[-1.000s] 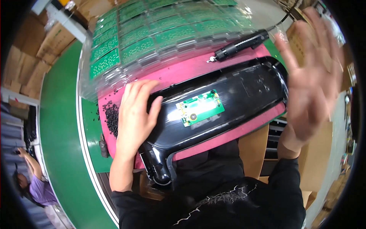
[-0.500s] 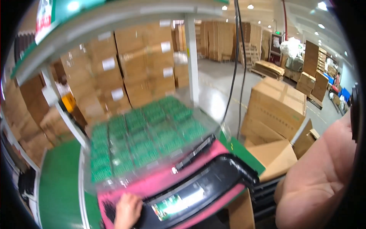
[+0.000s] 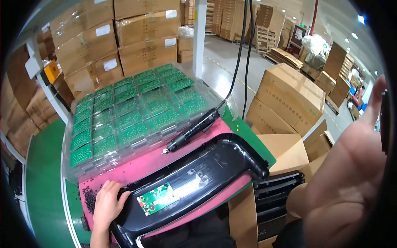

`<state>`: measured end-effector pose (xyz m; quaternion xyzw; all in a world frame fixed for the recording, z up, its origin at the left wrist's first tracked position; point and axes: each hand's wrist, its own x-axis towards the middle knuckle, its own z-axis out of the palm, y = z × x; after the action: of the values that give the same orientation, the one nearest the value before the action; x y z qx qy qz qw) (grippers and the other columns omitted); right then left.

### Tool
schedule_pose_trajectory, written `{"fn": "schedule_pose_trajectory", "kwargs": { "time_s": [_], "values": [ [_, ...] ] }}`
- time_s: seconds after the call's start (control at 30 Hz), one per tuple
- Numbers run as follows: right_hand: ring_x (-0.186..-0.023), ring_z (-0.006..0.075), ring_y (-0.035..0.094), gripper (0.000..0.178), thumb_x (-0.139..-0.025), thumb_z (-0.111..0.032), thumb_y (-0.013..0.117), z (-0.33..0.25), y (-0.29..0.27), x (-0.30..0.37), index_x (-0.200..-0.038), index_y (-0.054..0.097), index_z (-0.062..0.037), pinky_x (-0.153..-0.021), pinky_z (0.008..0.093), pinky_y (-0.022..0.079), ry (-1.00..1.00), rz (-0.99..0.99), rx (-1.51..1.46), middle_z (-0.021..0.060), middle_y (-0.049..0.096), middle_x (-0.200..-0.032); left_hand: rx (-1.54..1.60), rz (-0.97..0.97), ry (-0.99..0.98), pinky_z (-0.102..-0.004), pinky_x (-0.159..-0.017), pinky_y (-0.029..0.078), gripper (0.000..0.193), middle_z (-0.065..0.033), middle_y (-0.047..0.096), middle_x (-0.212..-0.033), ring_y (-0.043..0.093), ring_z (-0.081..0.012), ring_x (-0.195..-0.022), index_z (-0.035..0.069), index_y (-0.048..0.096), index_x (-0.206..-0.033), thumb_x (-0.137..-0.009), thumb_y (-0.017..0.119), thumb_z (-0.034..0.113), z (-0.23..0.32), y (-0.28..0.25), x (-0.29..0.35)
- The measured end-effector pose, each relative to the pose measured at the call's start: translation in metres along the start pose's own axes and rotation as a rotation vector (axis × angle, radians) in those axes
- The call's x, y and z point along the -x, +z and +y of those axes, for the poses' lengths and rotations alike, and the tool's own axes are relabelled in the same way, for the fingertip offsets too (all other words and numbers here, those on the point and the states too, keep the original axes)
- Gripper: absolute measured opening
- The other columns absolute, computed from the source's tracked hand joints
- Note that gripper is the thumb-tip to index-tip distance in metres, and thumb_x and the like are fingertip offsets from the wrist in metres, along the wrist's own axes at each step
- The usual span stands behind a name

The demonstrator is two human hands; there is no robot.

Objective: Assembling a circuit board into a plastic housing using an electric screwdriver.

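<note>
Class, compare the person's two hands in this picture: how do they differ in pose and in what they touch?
The left hand lies palm down on the black plastic housing, gripping its end; the right hand is raised, open and touching nothing. The left hand looks small and sharp; the right hand fills the frame's edge, close and blurred. Both are bare.
</note>
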<state>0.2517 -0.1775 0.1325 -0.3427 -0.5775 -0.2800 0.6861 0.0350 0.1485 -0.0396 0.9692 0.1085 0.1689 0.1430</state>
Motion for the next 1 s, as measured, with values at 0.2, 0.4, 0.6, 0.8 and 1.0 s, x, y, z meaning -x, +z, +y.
{"fn": "schedule_pose_trajectory", "kwargs": {
  "time_s": [0.2, 0.4, 0.6, 0.8, 1.0],
  "values": [
    [-0.123, 0.0269, 0.035, 0.086, -0.076, -0.053, 0.072, -0.029, 0.006, 0.029, -0.135, 0.038, -0.0007, -0.106, 0.0421, 0.028, 0.07, 0.144, -0.098, 0.0169, 0.036, -0.133, -0.123, -0.086, 0.16, -0.0418, -0.06, 0.046, 0.018, -0.01, 0.058, -0.069, 0.059, -0.0301, -0.07, 0.003, 0.06, -0.072, -0.072, 0.076, 0.014, 0.018, -0.014, 0.004],
    [-0.12, 0.0256, 0.037, 0.087, -0.073, -0.056, 0.074, -0.061, 0.037, 0.056, -0.132, 0.041, -0.0014, -0.104, 0.0387, 0.028, 0.145, 0.311, -0.201, 0.0158, 0.038, -0.13, 0.007, 0.331, 0.142, -0.0336, -0.062, 0.05, 0.027, -0.0114, 0.064, -0.085, 0.065, -0.0269, -0.073, 0.001, 0.068, -0.091, -0.064, 0.071, -0.003, 0.04, -0.061, 0.057],
    [-0.111, 0.0209, 0.04, 0.053, -0.086, -0.01, 0.066, -0.039, 0.005, 0.139, -0.13, 0.037, -0.0028, -0.098, 0.0347, 0.033, 0.05, 0.359, 0.462, 0.011, 0.036, -0.124, -0.01, 1.077, -0.356, -0.0334, -0.082, 0.05, 0.024, -0.0146, 0.064, -0.107, 0.063, -0.0256, -0.09, -0.01, 0.059, -0.112, -0.089, 0.054, -0.007, -0.011, -0.09, 0.153],
    [-0.12, 0.022, 0.045, 0.046, -0.093, -0.003, 0.054, -0.067, -0.163, 0.299, -0.134, 0.034, 0.0038, -0.107, 0.0339, 0.034, 0.557, 1.085, 0.856, 0.0142, 0.045, -0.125, 0.836, 1.044, -0.67, -0.0483, -0.088, 0.056, 0.055, -0.0241, 0.059, -0.12, 0.061, -0.0365, -0.106, -0.005, 0.055, -0.125, -0.07, 0.061, 0.0, -0.065, -0.098, 0.24],
    [-0.112, 0.0363, 0.059, 0.057, -0.078, -0.025, 0.071, -0.101, -0.229, 0.457, -0.129, 0.055, -0.0069, -0.096, 0.0473, 0.048, 1.469, 1.155, 2.129, 0.0189, 0.058, -0.125, 1.191, 1.259, -0.757, -0.0226, -0.054, 0.046, 0.027, -0.0058, 0.07, -0.099, 0.067, -0.0183, -0.091, 0.006, 0.062, -0.106, -0.085, 0.054, 0.02, -0.075, -0.116, 0.249]
  ]
}}
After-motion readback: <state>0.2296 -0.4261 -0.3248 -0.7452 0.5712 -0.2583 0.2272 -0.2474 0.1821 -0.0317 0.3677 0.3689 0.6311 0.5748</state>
